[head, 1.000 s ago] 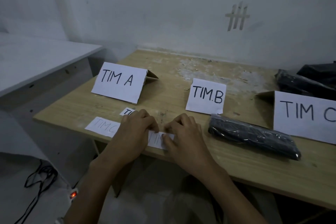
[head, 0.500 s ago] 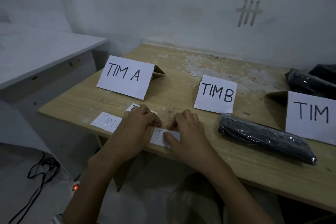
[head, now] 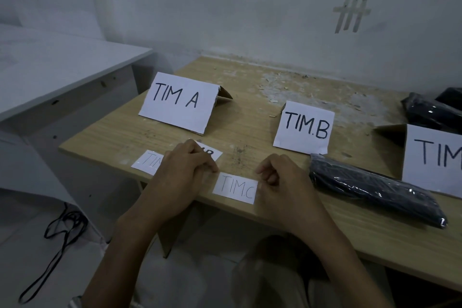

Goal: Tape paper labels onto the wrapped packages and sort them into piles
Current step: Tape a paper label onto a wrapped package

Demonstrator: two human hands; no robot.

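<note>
head view: hands have moved apart since a second ago; before they were bunched together over the slip, now the TIM.C label (head: pixel 235 188) lies fully exposed at the front edge of the surface (head: pixel 250 132). left hand (head: pixel 183 172) and right hand (head: pixel 280 180) both curled, fingertips pinching at the label's two ends, maybe on clear tape, can't confirm. Reads as label prepped, not yet on a package. Wrapped package (head: pixel 375 187) lies just right of the right hand, unlabelled, below the TIM.B sign (head: pixel 303 127). TIM A sign (head: pixel 181 101) back left, more packages (head: pixel 430 110) far right. Worn wood, flaking wall debris, dim room
</note>
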